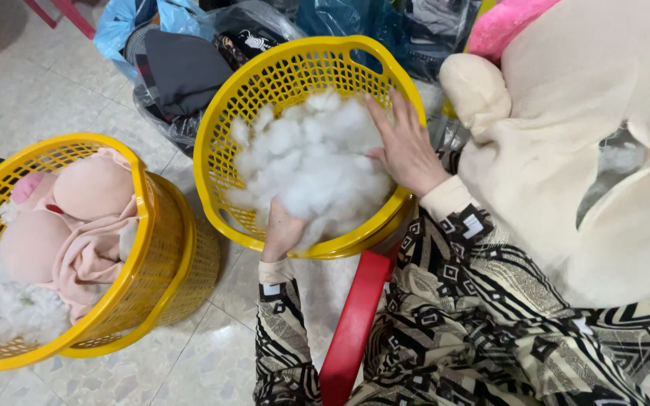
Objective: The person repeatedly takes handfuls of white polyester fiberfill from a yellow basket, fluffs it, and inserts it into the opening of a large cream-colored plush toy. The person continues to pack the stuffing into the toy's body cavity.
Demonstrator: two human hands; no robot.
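The white stuffing (314,162) was a loose, fluffy heap of fibre, cloud-like and clumped, filling the yellow basket (229,113) that rested tilted on a red stool (355,316). The left hand (281,229) was closed around a tuft at the near rim of that basket, while the right hand (404,143) lay flat with fingers spread on the heap (not gripping it). Just right of the basket lay a cream plush toy (588,150), partly unfilled. Left of the basket stood stacked yellow baskets (156,248) holding pink plush pieces (77,218). Beyond the basket lay plastic bags (189,68) on the pale tiled floor (47,83).
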